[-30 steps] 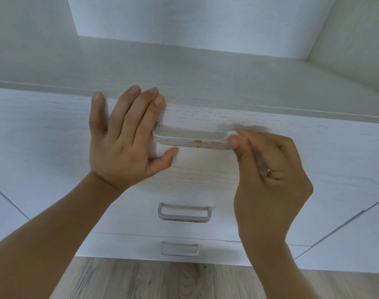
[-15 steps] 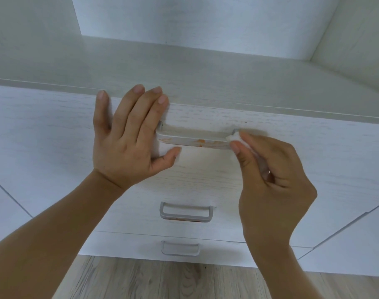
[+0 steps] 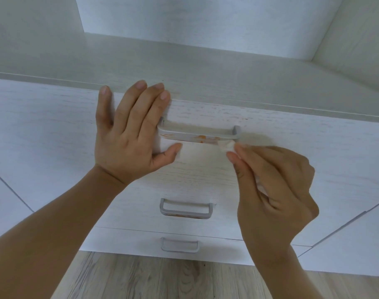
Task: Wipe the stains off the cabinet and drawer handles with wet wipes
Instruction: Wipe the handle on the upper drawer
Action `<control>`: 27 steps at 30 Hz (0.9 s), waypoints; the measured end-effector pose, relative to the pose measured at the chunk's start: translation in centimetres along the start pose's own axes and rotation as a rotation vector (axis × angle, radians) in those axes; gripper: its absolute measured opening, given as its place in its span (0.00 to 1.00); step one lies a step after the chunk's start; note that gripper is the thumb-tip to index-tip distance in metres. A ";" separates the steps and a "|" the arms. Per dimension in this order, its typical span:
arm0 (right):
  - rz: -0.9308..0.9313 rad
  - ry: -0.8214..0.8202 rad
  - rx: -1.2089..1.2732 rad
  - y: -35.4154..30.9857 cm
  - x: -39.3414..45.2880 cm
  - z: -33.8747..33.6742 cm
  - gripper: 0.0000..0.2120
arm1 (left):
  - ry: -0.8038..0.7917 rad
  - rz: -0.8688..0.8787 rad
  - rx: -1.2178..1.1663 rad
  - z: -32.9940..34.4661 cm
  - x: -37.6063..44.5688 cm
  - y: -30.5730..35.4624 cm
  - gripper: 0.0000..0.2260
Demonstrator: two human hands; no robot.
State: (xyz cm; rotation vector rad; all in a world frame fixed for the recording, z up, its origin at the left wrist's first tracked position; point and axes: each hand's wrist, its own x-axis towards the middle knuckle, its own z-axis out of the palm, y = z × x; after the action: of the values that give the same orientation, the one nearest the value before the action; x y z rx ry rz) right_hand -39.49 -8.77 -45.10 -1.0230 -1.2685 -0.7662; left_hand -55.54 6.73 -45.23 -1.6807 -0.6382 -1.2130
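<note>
Head view: the top drawer handle (image 3: 198, 134) sits between the two hands, a pale bar running left to right on the front of the top drawer (image 3: 292, 152). Orange stains (image 3: 202, 138) show along its near lower edge, mostly toward the right half, with a thin streak at the left end. The wet wipe (image 3: 226, 146) is a small white wad pinched in the right hand (image 3: 275, 186), its tip touching the underside of the handle just left of the right post. More of the wipe shows white inside the curled fingers, lower in the palm.

The left hand (image 3: 130, 134) lies flat against the drawer front just left of the handle, fingers straight and pointing up toward the edge of the surface (image 3: 184, 61), thumb stretched out below the handle's left end. It covers the left post in part and grasps nothing.

Below, a second handle (image 3: 186, 210) on the next drawer shows orange marks along its bottom edge, and a third handle (image 3: 180, 246) sits lower again. Wood-look floor (image 3: 162, 279) lies at the bottom of the view. Both forearms reach in from the near edge, the right wrist bent so thumb and forefinger point up and left at the handle.
</note>
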 end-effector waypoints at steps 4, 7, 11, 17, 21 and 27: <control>-0.094 -0.048 -0.049 0.0 0.7 0.9 0.03 | 0.004 0.004 -0.006 0.0 0.0 -0.1 0.33; -0.117 -0.065 -0.072 0.3 0.8 1.0 0.03 | 0.000 0.004 -0.015 0.0 -0.1 -0.1 0.33; -0.171 -0.085 -0.087 0.4 1.1 1.1 0.03 | 0.001 0.002 -0.021 0.1 -0.1 -0.1 0.33; -0.224 -0.093 -0.096 0.9 1.6 1.0 0.03 | 0.003 -0.007 -0.031 0.1 -0.2 0.0 0.33; -0.279 -0.102 -0.089 1.1 1.8 1.4 0.02 | 0.006 -0.012 -0.037 0.2 -0.2 0.0 0.33; -0.245 -0.103 -0.100 0.6 1.3 0.4 0.03 | 0.002 -0.005 -0.080 -0.3 0.1 -0.2 0.34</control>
State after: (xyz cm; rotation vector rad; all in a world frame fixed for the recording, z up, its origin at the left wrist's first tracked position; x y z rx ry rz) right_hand -38.88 -8.09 -43.90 -1.0089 -1.4746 -0.9823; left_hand -55.80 6.58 -45.00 -1.7449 -0.6001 -1.2585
